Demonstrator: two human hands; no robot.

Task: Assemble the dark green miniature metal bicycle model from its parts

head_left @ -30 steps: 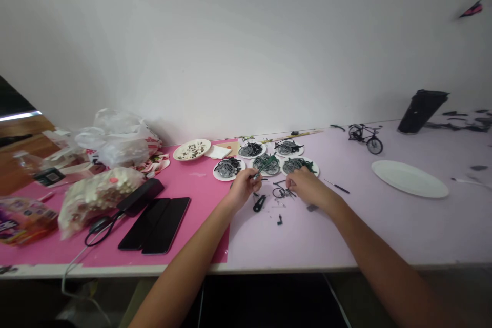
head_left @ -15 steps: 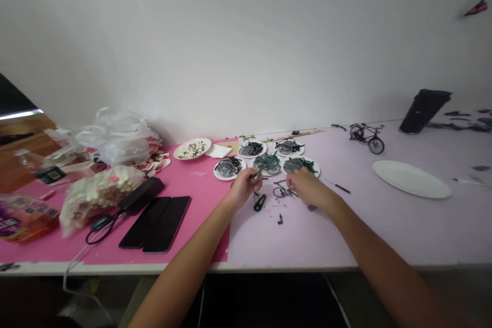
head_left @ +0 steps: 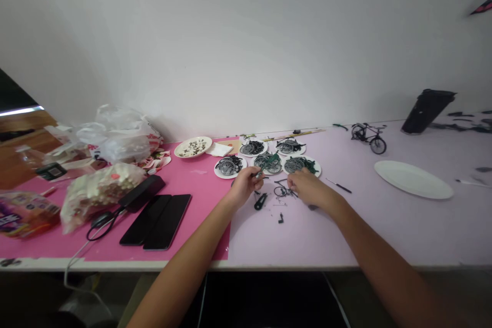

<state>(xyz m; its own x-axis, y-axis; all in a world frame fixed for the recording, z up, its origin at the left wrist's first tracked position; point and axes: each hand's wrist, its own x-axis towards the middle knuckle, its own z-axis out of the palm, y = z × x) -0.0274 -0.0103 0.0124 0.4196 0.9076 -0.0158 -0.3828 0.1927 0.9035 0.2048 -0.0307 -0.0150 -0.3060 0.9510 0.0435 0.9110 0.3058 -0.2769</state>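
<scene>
My left hand (head_left: pixel 245 186) is closed in a pinch on a small slender dark-and-silver piece (head_left: pixel 257 175); its exact kind is too small to tell. My right hand (head_left: pixel 307 187) has its fingers curled down in front of the right-hand plate of parts (head_left: pixel 318 168), and whatever it grips is hidden. Right beside its fingertips lies a black miniature bicycle frame with a wheel (head_left: pixel 281 191). Below my left hand rests a black tool (head_left: pixel 260 201), with a small black part (head_left: pixel 281 218) nearer me. Small plates of wheels and dark parts, such as the middle plate (head_left: pixel 268 163), stand just beyond both hands.
An assembled miniature bicycle (head_left: pixel 369 137) stands at the right, near a white oval plate (head_left: pixel 413 179) and a tilted black cup (head_left: pixel 427 111). A thin screwdriver (head_left: pixel 339 185) lies right of my hand. Left are two black phones (head_left: pixel 167 223), plastic bags (head_left: pixel 119 136) and a cream plate (head_left: pixel 192 147).
Both hands stay almost in the same place and keep their closed shape. The whole view has shifted very slightly; nothing on the table has visibly moved.
</scene>
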